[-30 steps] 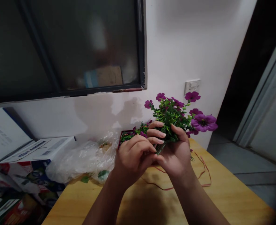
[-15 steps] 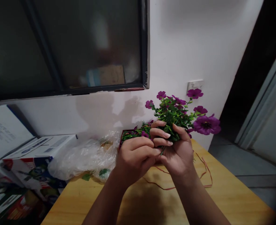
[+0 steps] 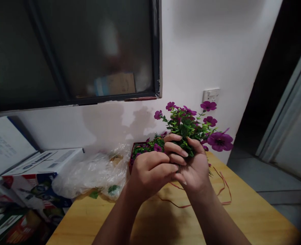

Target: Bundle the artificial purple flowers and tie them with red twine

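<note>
A bunch of artificial flowers [image 3: 187, 124], with purple blooms and small green leaves, stands above the table in my right hand [image 3: 195, 166]. The fingers of that hand curl round the lower leaves and stems, palm turned toward me. My left hand [image 3: 152, 172] is closed at the base of the bunch, thumb and forefinger pinched where the stem ends come down. Those stem ends are mostly hidden by the fingers. Behind the hands, partly covered by them, sits a dark red box [image 3: 131, 158] filled with more greenery and purple flowers [image 3: 157, 147].
Crumpled clear plastic [image 3: 91, 173] lies on the wooden table [image 3: 109, 224] at left, a green leaf [image 3: 94, 194] by it. A thin red ribbon [image 3: 224, 187] curls at right. Printed cartons [image 3: 38, 180] are stacked beyond the left edge. Behind are a wall socket [image 3: 211, 95] and a window.
The flower bunch has shifted slightly left and down, its large bloom most clearly. My left fingertips have moved slightly toward my right palm, and the stem piece seen before is now covered.
</note>
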The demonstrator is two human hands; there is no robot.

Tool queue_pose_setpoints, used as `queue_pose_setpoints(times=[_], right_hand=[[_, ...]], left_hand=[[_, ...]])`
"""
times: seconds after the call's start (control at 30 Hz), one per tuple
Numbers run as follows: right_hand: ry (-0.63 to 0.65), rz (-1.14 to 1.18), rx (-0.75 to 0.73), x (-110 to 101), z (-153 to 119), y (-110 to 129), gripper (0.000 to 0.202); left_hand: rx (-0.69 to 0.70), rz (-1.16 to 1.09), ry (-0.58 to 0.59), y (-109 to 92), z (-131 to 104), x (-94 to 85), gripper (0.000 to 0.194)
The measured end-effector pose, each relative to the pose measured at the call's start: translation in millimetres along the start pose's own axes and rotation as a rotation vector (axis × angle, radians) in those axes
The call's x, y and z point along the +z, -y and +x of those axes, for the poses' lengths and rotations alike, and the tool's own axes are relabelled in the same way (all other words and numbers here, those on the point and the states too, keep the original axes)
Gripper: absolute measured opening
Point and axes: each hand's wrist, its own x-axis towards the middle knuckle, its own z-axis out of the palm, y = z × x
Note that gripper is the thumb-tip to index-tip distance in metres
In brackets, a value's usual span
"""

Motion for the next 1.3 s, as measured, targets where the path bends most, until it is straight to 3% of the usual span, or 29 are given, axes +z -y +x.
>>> queue_pose_setpoints(times=[0.1,0.27,0.4,0.53,0.67,0.8,0.97,1.17,1.3], right_hand=[[0.006,0.017,-0.077,0.3,1.0,1.2,0.011],[-0.001,0.034,-0.189,2.4,3.1,1.4,0.015],[-0.020,-0.023,-0.285,2.6,2.2,2.3,0.020],[-0.061,-0.101,-0.339,3.9,2.0,2.3,0.023],[-0.111,-0.151,-0.398,8.4,5.7,-3.2,0.019],[-0.147,-0.172,-0.402,8.4,9.8,-8.4,0.015],[-0.210,-0.260,-0.393,0.1,10.5,-8.9,0.023],[0.043,-0.446,-0.384,-3.7,12.0,-12.5,0.034],[0.055,-0.515,-0.328,-5.8,16.3,-11.3,0.038]], left_hand=[[-0.046,0.092,0.044,-3.9,0.6,3.3,0.013],[-0.254,0.237,-0.037,-10.7,0.0,12.5,0.018],[-0.360,0.282,0.101,-14.2,1.3,17.5,0.020],[-0.510,0.198,0.171,-18.7,4.2,18.5,0.026],[-0.735,-0.057,0.195,-21.4,8.5,12.6,0.033],[-0.958,-0.273,0.123,-22.2,9.3,8.5,0.038],[-0.986,-0.314,0.008,-22.3,5.4,11.2,0.039],[-0.961,-0.299,-0.179,-22.4,4.2,11.8,0.037],[-0.952,-0.304,-0.278,-24.2,7.0,13.0,0.036]])
